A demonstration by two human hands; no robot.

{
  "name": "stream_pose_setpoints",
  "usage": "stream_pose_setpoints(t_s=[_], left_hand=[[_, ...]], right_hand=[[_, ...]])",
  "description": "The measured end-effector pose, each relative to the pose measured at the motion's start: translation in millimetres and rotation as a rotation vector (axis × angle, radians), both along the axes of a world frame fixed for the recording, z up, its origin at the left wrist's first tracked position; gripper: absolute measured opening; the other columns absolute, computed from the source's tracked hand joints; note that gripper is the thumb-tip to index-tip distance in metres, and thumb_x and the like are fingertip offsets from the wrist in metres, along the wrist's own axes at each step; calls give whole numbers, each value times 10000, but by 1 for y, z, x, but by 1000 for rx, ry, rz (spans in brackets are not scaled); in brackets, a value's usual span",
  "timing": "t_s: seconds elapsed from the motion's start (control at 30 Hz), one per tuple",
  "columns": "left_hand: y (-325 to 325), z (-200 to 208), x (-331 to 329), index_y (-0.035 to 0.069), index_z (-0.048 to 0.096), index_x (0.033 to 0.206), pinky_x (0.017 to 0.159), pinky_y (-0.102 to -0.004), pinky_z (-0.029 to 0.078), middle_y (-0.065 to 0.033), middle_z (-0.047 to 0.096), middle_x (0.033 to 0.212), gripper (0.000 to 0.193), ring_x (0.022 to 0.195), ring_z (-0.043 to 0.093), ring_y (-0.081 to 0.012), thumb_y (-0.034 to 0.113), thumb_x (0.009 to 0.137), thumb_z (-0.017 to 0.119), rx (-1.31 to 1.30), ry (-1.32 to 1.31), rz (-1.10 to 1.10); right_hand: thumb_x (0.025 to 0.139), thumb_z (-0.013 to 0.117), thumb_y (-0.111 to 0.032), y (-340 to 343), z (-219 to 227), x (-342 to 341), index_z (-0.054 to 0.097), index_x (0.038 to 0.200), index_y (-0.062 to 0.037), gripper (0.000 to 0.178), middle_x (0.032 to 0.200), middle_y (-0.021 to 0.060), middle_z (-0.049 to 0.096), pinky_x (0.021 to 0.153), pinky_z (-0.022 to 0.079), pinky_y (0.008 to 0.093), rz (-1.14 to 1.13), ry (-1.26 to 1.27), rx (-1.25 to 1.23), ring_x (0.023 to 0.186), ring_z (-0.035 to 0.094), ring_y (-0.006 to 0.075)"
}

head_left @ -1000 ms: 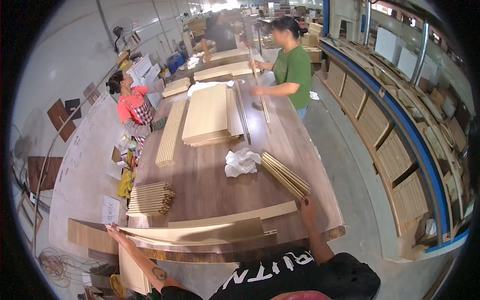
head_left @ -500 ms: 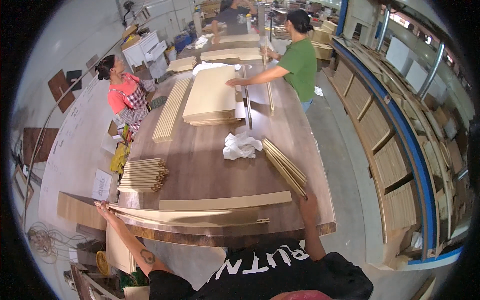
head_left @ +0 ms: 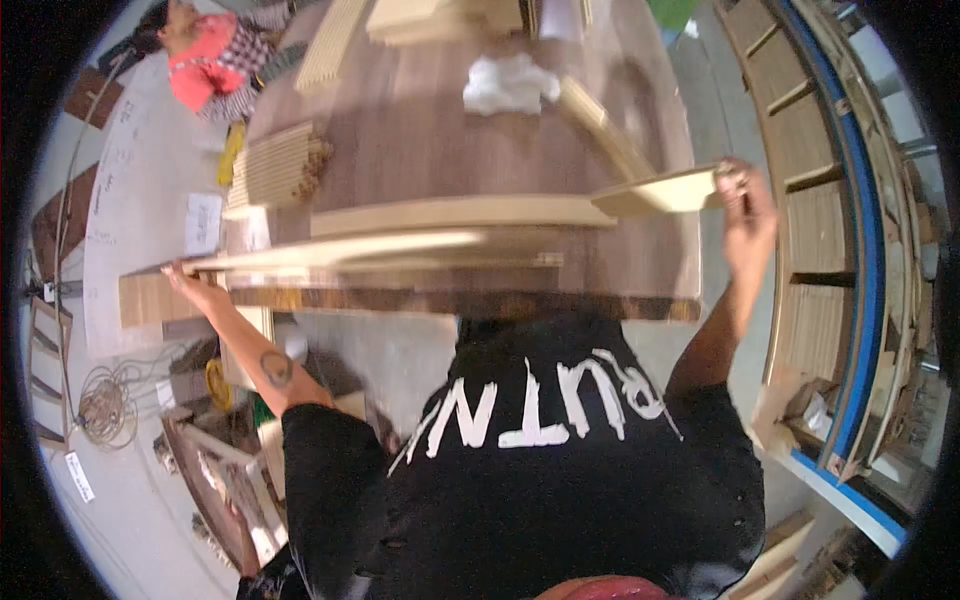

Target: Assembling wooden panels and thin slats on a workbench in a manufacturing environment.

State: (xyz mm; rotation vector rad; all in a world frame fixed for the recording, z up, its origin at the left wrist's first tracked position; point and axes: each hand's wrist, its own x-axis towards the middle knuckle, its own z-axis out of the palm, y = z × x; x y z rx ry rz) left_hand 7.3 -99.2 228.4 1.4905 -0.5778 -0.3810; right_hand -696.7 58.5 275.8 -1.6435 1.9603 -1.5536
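Observation:
At the table's near left edge my left hand [head_left: 190, 280] is closed round the left end of a long thin wooden strip [head_left: 350, 250], which runs to the right along the near edge. My right hand [head_left: 748, 205] is raised past the table's right edge. It is closed on the right end of a pale wooden board [head_left: 660, 194], whose other end points left over the tabletop. Just beyond the long strip, a flat wooden slat [head_left: 460, 211] lies across the table. A few stacked sticks [head_left: 610, 130] lie aslant beyond the held board. Motion blurs the wood pieces somewhat.
On the brown table [head_left: 420, 165] are a bundle of sticks [head_left: 275, 172], a crumpled white cloth [head_left: 510, 84] and a panel stack [head_left: 445, 18]. A co-worker in a red top [head_left: 205, 65] stands at the left. A blue-edged rack [head_left: 845, 200] runs along the right.
My right hand has risen from the slanted sticks and moved right, now with a board in it. My left hand keeps its strip end. The view has tipped downward.

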Motion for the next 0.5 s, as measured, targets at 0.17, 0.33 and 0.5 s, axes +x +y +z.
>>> stream_pose_setpoints(t_s=[0.17, 0.33, 0.5], left_hand=[[-5, -15, 4, 153, 427, 1305, 840, -455, 458, -129, 464, 1169, 547, 1046, 495, -281, 475, 865, 470, -105, 15, -113], [4, -6, 2, 135, 424, 1318, 849, -461, 469, -142, 467, 1179, 558, 1056, 494, -301, 471, 874, 468, -93, 46, -99], [0, -10, 6, 139, 461, 1201, 786, -390, 416, -86, 536, 1060, 469, 953, 527, -215, 415, 835, 557, -120, 60, -88]], right_hand=[[916, 608, -169, -6, 8, -21, 660, 1058, -28, 207, 1005, 79, 673, 749, 495, 272, 320, -82, -38, 872, 615, 143], [912, 617, -171, -18, -19, -11, 647, 1044, -17, 206, 1024, 69, 665, 784, 470, 255, 431, -179, 50, 910, 595, 125], [909, 621, -157, -26, -32, 0, 629, 1055, -2, 213, 1013, 47, 635, 821, 438, 258, 490, -174, 137, 901, 559, 120]])
